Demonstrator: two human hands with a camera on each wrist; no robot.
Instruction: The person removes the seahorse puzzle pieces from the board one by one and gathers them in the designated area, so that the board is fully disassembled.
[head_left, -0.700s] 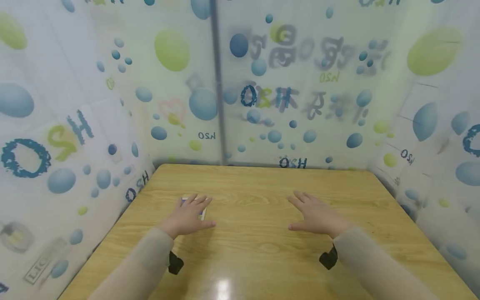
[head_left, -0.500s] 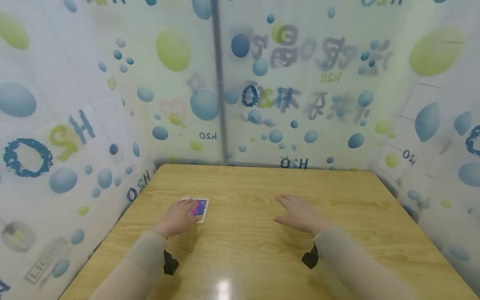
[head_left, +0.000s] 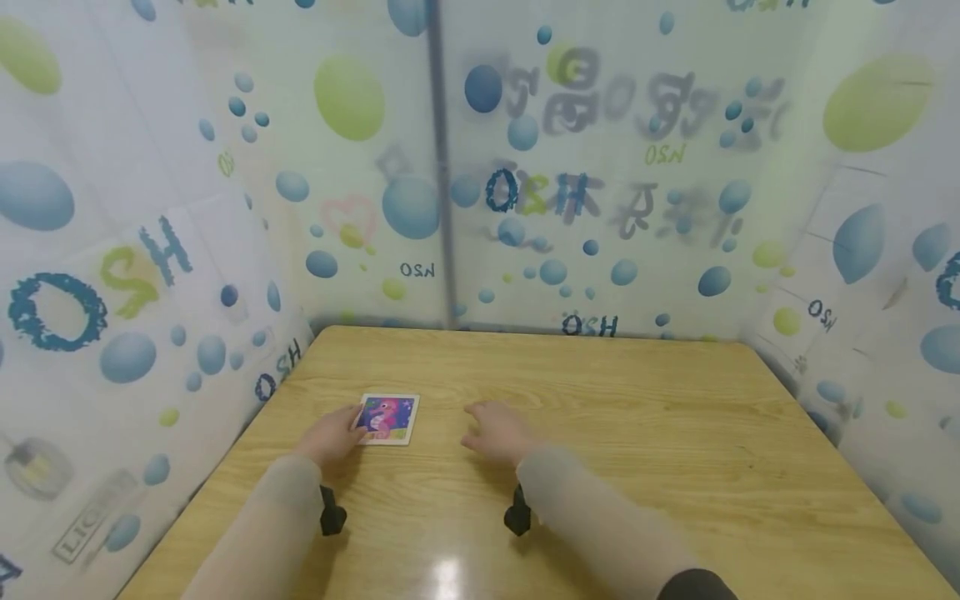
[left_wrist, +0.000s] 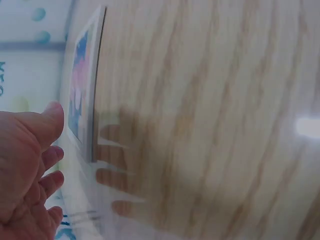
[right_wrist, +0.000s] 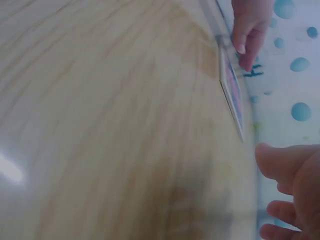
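Observation:
A square card with a pink seahorse on a blue-purple ground and a white border lies flat at the table's left side. At its left edge is my left hand, fingers relaxed; whether it touches the card I cannot tell. In the left wrist view the thumb and fingers of the left hand show beside the card, with a gap visible between them. My right hand hovers over the wood to the card's right, holding nothing. The right wrist view shows the right hand with fingers apart, off the card.
The wooden table has patterned curtains with blue and green dots and lettering behind it and on both sides. A dark band shows at the right forearm, and black wrist pieces sit under both wrists.
My right hand has moved left across the table, toward the card. The left hand has shifted left and lower from over the card to its left edge, uncovering the picture. The card has not visibly moved.

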